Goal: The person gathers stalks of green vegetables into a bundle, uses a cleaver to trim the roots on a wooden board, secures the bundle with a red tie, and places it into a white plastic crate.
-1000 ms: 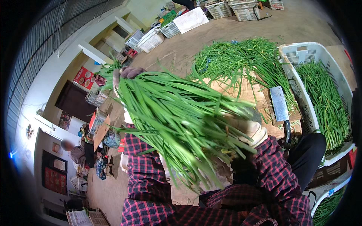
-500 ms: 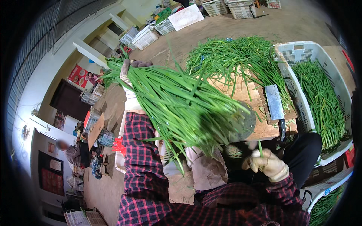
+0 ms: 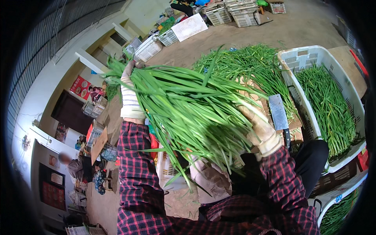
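Observation:
A large bundle of garlic chives (image 3: 184, 105) spans the space in front of me, leaf tips to the left, pale stems fanning out to the lower right. My left hand (image 3: 129, 72), in a striped knit glove, is closed around its leafy end and partly covered by leaves. At the stem end, my right hand (image 3: 260, 127), in a pale glove, has its fingers and thumb in among the stems, its fingertips partly hidden. A cleaver (image 3: 278, 112) with a black handle lies on a wooden board (image 3: 296, 135), just beyond my right hand.
More cut chives (image 3: 243, 58) are heaped behind the board. A white plastic crate (image 3: 299, 84) of chives stands at the right, with another crate (image 3: 358, 180) below it. Stacked crates (image 3: 243, 15) line the back. A person (image 3: 78, 166) sits far left.
My right hand has moved up and left from near my knee to the stem ends. The single stem it pinched is no longer distinct. The bundle has shifted slightly in my left hand.

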Available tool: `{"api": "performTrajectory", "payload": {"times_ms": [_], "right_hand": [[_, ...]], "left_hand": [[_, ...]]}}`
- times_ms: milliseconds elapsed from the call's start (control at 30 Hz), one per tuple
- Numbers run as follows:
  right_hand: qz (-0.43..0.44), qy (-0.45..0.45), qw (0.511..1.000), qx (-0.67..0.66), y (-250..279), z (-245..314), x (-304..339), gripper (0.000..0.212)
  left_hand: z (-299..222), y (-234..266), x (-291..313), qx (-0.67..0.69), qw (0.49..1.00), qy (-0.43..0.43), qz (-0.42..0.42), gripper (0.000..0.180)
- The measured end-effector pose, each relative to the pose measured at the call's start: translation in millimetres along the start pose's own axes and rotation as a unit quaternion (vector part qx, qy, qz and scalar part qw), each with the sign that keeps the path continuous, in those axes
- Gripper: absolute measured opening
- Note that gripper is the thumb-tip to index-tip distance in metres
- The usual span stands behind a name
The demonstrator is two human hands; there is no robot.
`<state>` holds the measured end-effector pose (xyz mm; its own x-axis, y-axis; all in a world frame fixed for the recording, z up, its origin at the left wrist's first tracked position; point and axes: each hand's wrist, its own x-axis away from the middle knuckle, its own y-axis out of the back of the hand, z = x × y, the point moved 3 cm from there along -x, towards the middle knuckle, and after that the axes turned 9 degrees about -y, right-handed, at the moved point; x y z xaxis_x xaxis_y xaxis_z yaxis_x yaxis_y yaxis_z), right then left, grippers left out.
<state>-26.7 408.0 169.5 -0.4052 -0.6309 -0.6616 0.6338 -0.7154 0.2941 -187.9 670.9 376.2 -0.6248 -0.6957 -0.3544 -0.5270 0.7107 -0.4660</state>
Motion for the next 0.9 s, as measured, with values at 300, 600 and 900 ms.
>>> {"api": "performTrajectory", "payload": {"times_ms": [300,600,900], "right_hand": [[0.087,-0.163,0.904,-0.385,1.6,-33.7,31.3,0.046],[0.080,-0.438,0.627,-0.639,12.7,-11.5,75.8,0.030],[0.328,-0.339,0.881,0.031,28.6,25.4,142.8,0.039]], "left_hand": [[30.7,-20.6,-15.4,-0.158,0.979,-0.026,-0.125,0.023],[41.8,-27.5,-2.1,-0.173,0.980,-0.023,-0.099,0.027],[16.3,-5.3,-15.2,-0.135,0.983,-0.053,-0.114,0.025]]}}
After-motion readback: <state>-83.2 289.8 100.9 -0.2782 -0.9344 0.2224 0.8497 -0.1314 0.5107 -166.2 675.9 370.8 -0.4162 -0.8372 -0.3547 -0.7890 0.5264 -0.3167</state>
